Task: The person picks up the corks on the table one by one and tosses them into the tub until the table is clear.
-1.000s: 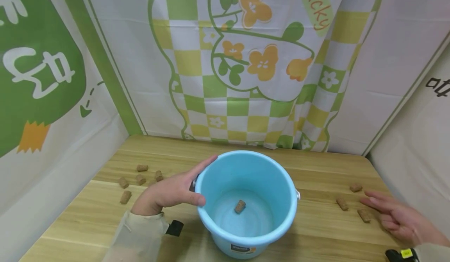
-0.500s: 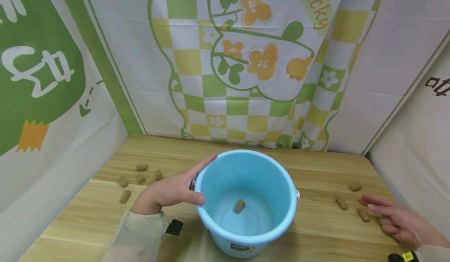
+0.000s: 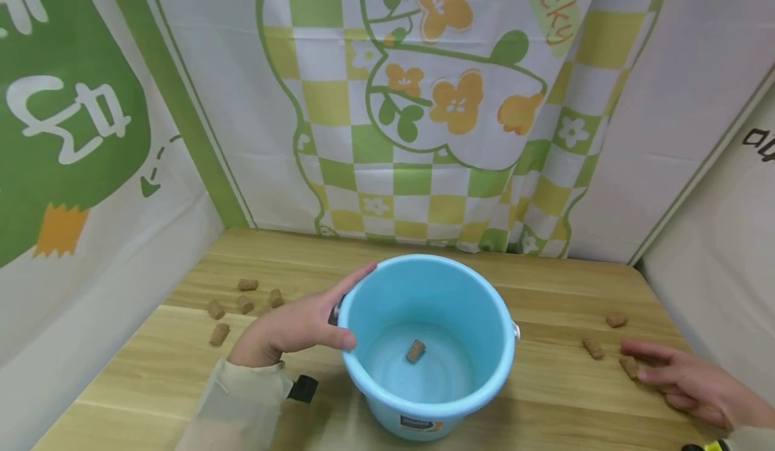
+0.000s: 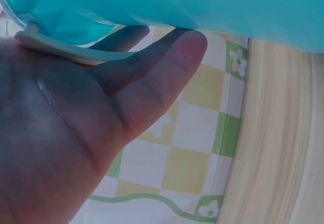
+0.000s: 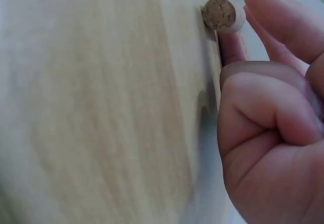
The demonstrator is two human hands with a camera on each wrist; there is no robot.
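Note:
A light-blue plastic bucket [image 3: 430, 397] stands on the wooden table, with one cork [image 3: 416, 351] lying on its bottom. My left hand [image 3: 303, 330] grips its left side, thumb over the rim and fingers along the outside. In the left wrist view the bucket's handle [image 4: 76, 52] passes across the left hand's fingers. At the table's right, my right hand [image 3: 690, 377] has thumb and index finger on either side of a cork [image 3: 628, 367], pinching at it on the tabletop. The right wrist view shows that cork [image 5: 219, 14] end-on, the other fingers curled in.
Two more corks, one nearer [image 3: 593, 348] and one farther [image 3: 616, 320], lie close by the right hand. Several corks [image 3: 245, 303] are scattered left of the left hand. A patterned curtain [image 3: 424, 188] hangs behind the table [image 3: 545, 410].
My right hand has moved in over the nearest cork, its thumb and index finger coming to the cork's sides. The left hand and bucket keep their place; the head view shifts slightly.

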